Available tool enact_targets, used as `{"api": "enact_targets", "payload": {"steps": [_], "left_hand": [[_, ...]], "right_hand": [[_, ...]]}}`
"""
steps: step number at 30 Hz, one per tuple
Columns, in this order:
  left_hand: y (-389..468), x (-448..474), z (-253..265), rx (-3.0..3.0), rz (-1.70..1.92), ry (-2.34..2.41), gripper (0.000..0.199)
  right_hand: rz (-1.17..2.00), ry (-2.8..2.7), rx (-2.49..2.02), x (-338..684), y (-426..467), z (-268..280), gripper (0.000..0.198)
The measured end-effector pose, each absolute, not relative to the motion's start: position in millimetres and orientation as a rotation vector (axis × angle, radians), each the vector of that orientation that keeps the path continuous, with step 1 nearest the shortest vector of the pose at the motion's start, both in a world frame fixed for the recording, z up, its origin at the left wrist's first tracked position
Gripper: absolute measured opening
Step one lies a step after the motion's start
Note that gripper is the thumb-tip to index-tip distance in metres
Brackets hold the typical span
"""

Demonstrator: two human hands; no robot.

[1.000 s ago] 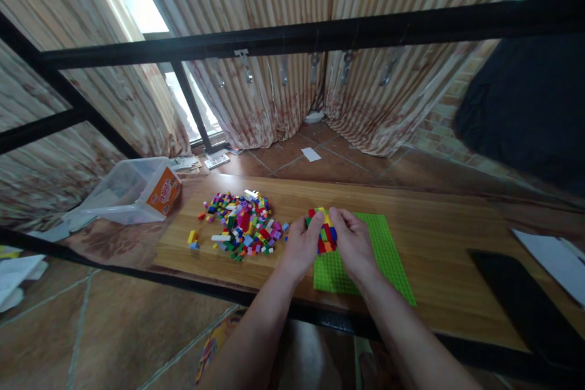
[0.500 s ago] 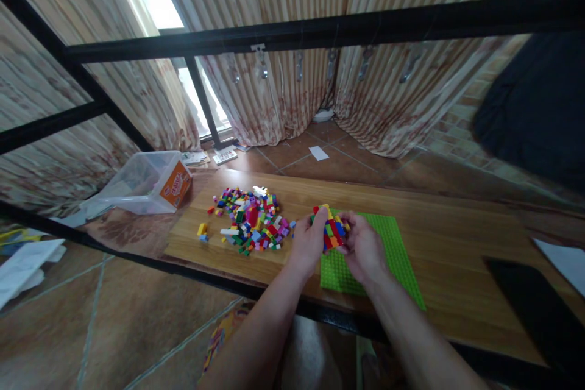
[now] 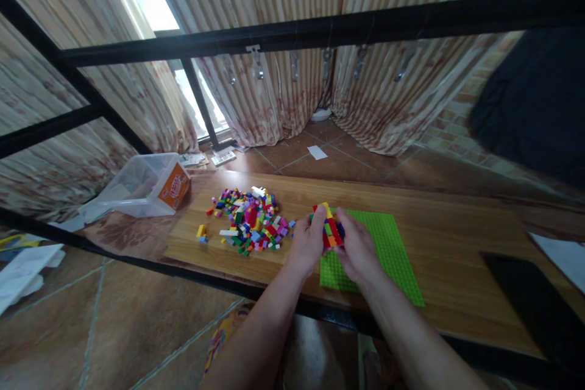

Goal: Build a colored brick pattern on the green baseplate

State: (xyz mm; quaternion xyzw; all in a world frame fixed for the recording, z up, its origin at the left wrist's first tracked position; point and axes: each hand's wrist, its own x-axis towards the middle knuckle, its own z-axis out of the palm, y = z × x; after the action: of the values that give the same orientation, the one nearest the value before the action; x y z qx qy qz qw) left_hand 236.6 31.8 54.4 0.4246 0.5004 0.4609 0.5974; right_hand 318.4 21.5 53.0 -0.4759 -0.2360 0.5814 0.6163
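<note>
Between my two hands is a block of joined toy bricks (image 3: pixel 333 233), in red, yellow, orange, green and blue. My left hand (image 3: pixel 307 242) grips its left side, thumb laid along the top. On the other side, my right hand (image 3: pixel 357 244) closes round the right edge, its thumb near the upper corner. Fingers hide much of the bricks' sides. Beneath and to the right lies a green studded baseplate (image 3: pixel 393 256), partly covered by my right hand and forearm. A heap of loose bricks (image 3: pixel 251 219) in many colours spreads to the left of my left hand.
A clear plastic box (image 3: pixel 141 195) with an orange label stands beyond the wooden board's (image 3: pixel 439 219) left end. A yellow brick (image 3: pixel 201 230) lies apart from the heap. A dark flat slab (image 3: pixel 525 298) rests at the right. A black metal bar (image 3: pixel 292 36) crosses ahead.
My right hand has closed further in against the right side of the brick block, covering more of it. My left hand keeps its hold. The view has shifted slightly.
</note>
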Motion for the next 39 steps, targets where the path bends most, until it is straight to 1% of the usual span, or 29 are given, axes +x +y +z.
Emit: {"api": "enact_targets", "payload": {"steps": [3,5,8,11,14,19,24,26,28,32,37,39], "left_hand": [[32.4,232.6,54.8,1.053,1.011,1.205,0.055],[33.2,229.3,53.4,1.2,0.972,1.233,0.054],[32.9,226.4,52.0,1.454,0.937,1.268,0.051],[31.0,227.6,52.7,1.551,0.917,1.289,0.05],[29.8,231.0,51.7,1.545,0.929,1.279,0.048],[30.0,233.9,44.8,1.453,1.003,1.245,0.047],[29.1,233.6,48.2,1.19,1.073,1.163,0.046],[29.2,232.5,51.3,1.096,1.061,1.152,0.047],[30.4,230.6,52.4,1.081,1.048,1.17,0.048],[35.3,226.5,46.2,1.166,1.068,1.232,0.048],[39.2,225.9,37.3,1.293,1.141,1.292,0.047],[39.6,225.8,36.8,1.341,1.146,1.298,0.047]], "right_hand": [[1.367,-0.48,-1.1,321.9,23.3,52.7,0.036],[1.342,-0.511,-1.121,324.1,24.6,52.8,0.036],[1.25,-0.638,-1.168,325.8,25.9,52.2,0.039],[1.116,-0.803,-1.184,325.7,27.1,48.7,0.038],[1.046,-0.846,-1.178,324.8,28.0,43.3,0.036],[1.109,-0.648,-1.173,322.2,26.8,41.0,0.037],[1.208,-0.531,-1.102,321.0,26.8,48.4,0.023],[1.248,-0.498,-1.085,321.4,26.9,51.0,0.02],[1.263,-0.519,-1.084,321.5,25.6,53.0,0.023],[1.242,-0.635,-1.202,318.6,19.8,52.3,0.038],[1.047,-0.87,-1.249,313.6,18.4,43.1,0.035],[1.047,-0.863,-1.253,311.9,19.3,41.1,0.035]]}}
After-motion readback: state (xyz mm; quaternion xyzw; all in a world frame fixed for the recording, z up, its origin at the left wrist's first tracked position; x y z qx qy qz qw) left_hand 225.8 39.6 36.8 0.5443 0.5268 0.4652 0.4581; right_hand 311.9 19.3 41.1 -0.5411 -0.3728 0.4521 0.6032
